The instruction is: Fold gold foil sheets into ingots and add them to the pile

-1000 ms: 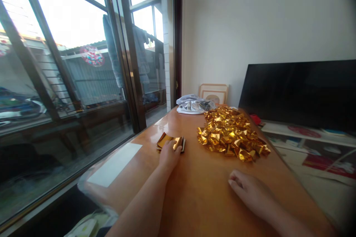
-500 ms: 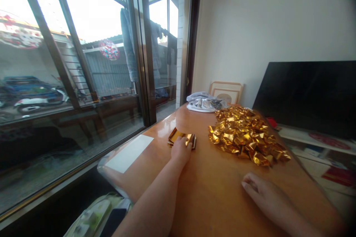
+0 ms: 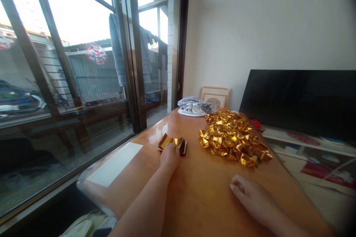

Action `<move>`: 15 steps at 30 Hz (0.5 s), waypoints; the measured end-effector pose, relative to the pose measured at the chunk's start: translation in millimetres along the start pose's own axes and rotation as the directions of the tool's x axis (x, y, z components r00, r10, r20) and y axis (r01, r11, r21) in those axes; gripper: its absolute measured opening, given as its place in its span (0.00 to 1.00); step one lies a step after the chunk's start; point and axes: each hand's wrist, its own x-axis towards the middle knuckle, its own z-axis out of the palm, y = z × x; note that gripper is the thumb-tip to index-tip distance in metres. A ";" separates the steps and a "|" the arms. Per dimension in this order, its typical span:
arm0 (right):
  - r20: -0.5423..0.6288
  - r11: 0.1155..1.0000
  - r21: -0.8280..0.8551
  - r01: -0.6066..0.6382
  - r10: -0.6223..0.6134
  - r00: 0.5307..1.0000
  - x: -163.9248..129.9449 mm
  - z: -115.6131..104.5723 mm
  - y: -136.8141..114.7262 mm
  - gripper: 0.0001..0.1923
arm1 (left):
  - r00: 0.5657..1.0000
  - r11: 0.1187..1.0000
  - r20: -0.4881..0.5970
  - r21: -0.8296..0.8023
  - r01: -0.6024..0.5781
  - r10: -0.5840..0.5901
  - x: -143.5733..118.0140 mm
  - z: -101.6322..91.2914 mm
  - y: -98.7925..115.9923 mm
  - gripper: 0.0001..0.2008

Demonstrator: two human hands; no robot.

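Note:
A small stack of gold foil paper sheets (image 3: pixel 164 141) lies on the glossy wooden table, its edges curling upward. My left hand (image 3: pixel 170 158) reaches onto the near side of this stack with its fingers closed on the top foil sheet; the fingertips are partly hidden. Off to the right, my right hand (image 3: pixel 246 190) rests low over the table with fingers loosely curled and the thumb close to them, and nothing shows in it. Beyond it spreads a large heap of folded gold foil pieces (image 3: pixel 230 137).
A white rectangular sheet (image 3: pixel 115 164) lies at the table's left side, by the window. At the far end are a pale wrapped bundle (image 3: pixel 194 106) and wooden frames (image 3: pixel 215 96) against the wall. A black television (image 3: pixel 300 107) stands to the right above a white cabinet (image 3: pixel 283 137).
My view has turned slightly right, so the scene sits further left and a little lower. My left hand stays at the foil stack, and my right hand remains curled near the table.

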 end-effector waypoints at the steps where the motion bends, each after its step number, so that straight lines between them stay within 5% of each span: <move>1: -0.003 1.000 0.001 0.002 -0.002 1.000 -0.5 -0.2 -0.8 0.11 | 1.000 1.000 -0.003 -0.001 -0.001 0.001 0.8 0.4 -0.9 0.12; 15: -0.033 1.000 0.008 0.018 -0.018 0.999 -1.7 -2.2 -4.9 0.09 | 0.998 0.995 -0.024 -0.083 0.054 -0.056 7.4 3.6 -9.8 0.09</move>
